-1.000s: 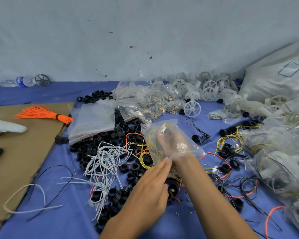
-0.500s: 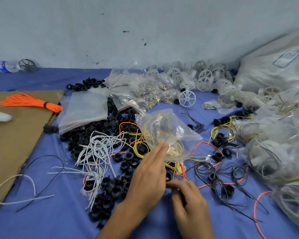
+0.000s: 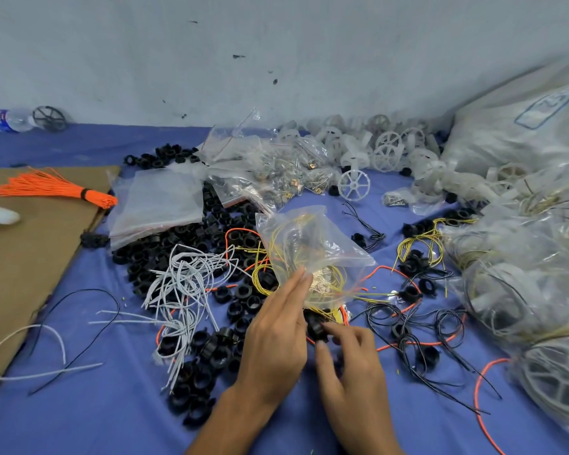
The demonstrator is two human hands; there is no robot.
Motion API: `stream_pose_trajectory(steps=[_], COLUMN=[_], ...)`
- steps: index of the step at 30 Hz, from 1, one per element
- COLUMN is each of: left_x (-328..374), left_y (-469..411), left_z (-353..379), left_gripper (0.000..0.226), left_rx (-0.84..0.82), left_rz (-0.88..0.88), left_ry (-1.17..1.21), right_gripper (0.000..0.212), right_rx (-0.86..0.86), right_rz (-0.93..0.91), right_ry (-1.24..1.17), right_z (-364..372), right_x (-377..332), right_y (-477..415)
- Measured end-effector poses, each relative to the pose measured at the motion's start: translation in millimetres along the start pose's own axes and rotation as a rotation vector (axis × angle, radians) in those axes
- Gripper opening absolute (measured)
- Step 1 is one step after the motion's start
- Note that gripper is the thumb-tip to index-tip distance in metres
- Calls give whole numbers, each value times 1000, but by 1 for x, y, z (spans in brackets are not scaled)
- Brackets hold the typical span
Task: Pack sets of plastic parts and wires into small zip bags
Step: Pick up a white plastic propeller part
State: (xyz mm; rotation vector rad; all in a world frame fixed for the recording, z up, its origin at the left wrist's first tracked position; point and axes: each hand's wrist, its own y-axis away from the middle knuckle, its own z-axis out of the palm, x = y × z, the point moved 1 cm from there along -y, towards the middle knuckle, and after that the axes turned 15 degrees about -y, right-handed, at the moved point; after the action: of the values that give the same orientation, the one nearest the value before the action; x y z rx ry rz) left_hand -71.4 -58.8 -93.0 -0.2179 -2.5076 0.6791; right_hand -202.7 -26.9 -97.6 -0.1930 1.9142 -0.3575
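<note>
A: Out of the zip bag (image 3: 312,254) since a second ago and down at the heap, as for the right hand (image 3: 352,362). Pinches a black plastic ring (image 3: 316,327) between thumb and forefinger, just below the bag's near edge.

B: And the left hand (image 3: 276,333)?

A: Holds the bag up by that near edge, with straight fingers (image 3: 301,279) on top and the thumb out of sight beneath. Much the same hold as half a second back.

B: Inside the bag?

A: Yellow wires, a trace of orange, something small and pale at the bottom. Hard to tell more through the film.

B: Meaning for the task?

A: Likely one more part on its way in. Set not yet complete, bag not zipped.

B: Around it?

A: To the left, white wires (image 3: 184,280) tangled over loose black rings (image 3: 211,353). Beyond those, a stack of empty zip bags (image 3: 158,205). To the right, black wires (image 3: 440,326) and an orange wire (image 3: 408,346) looped on the blue cloth (image 3: 79,421). Further back, white spoked wheels (image 3: 353,185), and filled bags (image 3: 523,274) heaped at the right.

B: In the way?

A: Wires crossing close by the ring, so could snag and trail along on the lift. Cannot tell where the bag's mouth gapes.
</note>
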Motion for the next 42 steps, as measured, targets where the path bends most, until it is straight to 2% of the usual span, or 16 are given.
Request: stream_pose_trajectory(steps=[4, 8, 10, 12, 14, 15, 17, 20, 28, 34, 37, 42], left_x=[-1, 1, 1, 1, 1, 1, 0, -1, -1, 2, 2, 3], left_y=[1, 1, 1, 2, 2, 2, 1, 0, -1, 0, -1, 0], left_z=[1, 1, 1, 0, 0, 0, 1, 3, 3, 3, 2, 3], left_gripper=[54, 54, 52, 52, 54, 54, 53, 54, 55, 58, 59, 60], left_rx=[4, 8, 8, 2, -5, -5, -5, -10, -16, -20, -22, -26], left_rz=[5, 16, 18, 21, 26, 29, 32, 40, 40, 12, -9, 8], left_ry=[5, -3, -9, -4, -6, -11, -21, -26, -43, -43, -57, -69], right_gripper=[19, 10, 15, 26, 42, 47, 47, 35, 21, 17, 22, 34], right_rx=[70, 26, -75, -224, -251, -223, -130, -9, 61, 158, 109, -162], right_rz=[150, 251, 325, 354, 358, 339, 236, 116, 30, -108, -42, 144], right_ry=[-251, -298, -421, -692, -849, -838, -632, -376, -353, -146, 97, 350], right_z=[-8, -4, 2, 11, 14, 13, 8, 1, -8, -45, -57, -50], right_x=[-8, -16, -23, -27, -24, -20, -10, 7, 2, 0, 20, 64], right_y=[-8, -51, -73, -79, -73, -66, -53, -33, -27, -107, -170, -270])
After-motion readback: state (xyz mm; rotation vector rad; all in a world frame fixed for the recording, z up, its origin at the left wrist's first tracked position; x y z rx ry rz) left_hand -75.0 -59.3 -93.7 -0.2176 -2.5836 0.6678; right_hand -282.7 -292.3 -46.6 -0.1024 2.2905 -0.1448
